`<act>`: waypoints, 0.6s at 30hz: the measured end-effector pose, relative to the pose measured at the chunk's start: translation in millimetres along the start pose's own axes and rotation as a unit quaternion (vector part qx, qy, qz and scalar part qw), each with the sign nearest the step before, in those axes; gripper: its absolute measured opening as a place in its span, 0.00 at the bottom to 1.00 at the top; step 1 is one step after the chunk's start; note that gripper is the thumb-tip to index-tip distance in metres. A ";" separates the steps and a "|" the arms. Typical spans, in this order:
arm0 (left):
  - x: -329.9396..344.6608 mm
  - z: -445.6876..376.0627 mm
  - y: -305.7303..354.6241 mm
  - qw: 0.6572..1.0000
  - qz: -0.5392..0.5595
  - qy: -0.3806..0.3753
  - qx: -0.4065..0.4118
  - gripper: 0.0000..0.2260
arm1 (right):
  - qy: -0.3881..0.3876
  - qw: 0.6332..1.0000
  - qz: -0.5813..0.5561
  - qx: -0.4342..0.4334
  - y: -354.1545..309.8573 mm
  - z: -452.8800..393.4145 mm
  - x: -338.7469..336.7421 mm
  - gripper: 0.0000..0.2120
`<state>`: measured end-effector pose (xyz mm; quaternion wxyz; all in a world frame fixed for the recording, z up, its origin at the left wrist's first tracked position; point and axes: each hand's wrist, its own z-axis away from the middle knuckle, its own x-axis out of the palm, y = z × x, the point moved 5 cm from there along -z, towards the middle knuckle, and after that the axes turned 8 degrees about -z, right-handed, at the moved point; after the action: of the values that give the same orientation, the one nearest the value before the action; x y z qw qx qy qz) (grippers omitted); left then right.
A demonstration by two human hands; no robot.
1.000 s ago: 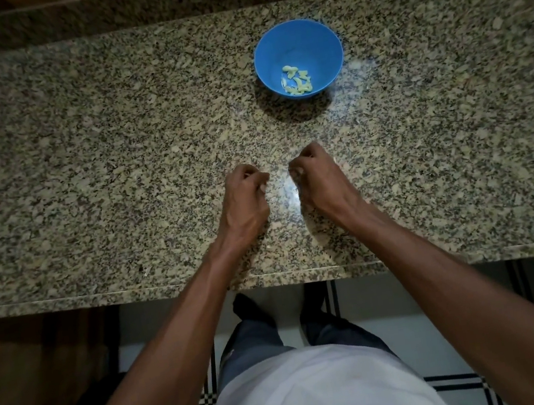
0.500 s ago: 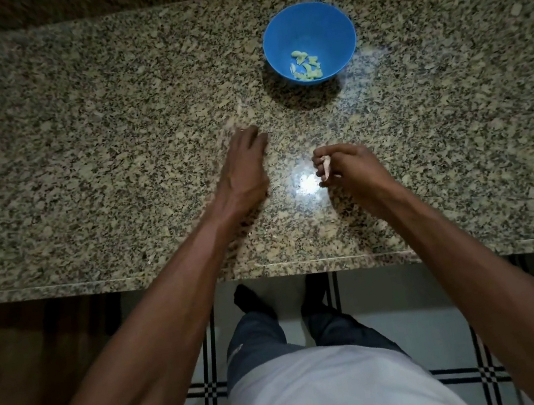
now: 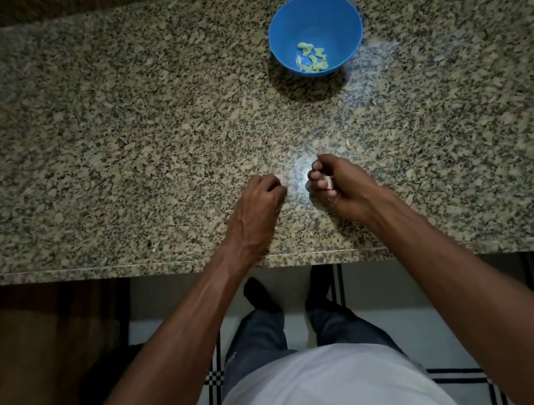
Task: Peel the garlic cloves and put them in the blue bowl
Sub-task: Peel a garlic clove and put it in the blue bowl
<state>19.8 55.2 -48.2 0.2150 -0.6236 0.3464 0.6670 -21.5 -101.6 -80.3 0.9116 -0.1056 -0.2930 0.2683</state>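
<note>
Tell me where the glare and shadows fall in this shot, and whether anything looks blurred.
Head view: bright glare sits on the granite counter between the left hand and right hand; fainter sheen right of the blue bowl, whose dark shadow falls toward the viewer; edges dim, counter lines bowed, image slightly soft.

Speckled granite tabletop (image 3: 110, 139), polished smooth, throws a glossy glare just beside the fingers (image 3: 315, 177). Beyond them a blue bowl (image 3: 348, 37) (plastic, by its look) appears smooth and matt. Tiled floor (image 3: 416, 329) below looks smooth.
</note>
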 end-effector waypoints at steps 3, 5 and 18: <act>3.9 1.6 0.2 1.000 -0.009 0.013 -0.016 0.08 | -0.005 0.999 -0.049 0.005 2.9 -0.8 -1.0 0.16; 8.1 1.2 -0.5 0.999 -0.001 0.021 -0.024 0.07 | -0.013 0.998 -0.064 0.003 2.8 0.5 -0.8 0.16; -3.2 5.6 -28.1 0.979 0.153 0.061 -0.123 0.06 | 0.049 0.694 0.642 -0.322 -26.5 31.2 32.0 0.12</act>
<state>36.6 78.5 -50.6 0.0107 -0.6240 0.3658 0.6904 -6.8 -105.0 -30.6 0.4410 -0.5679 -0.1768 0.6721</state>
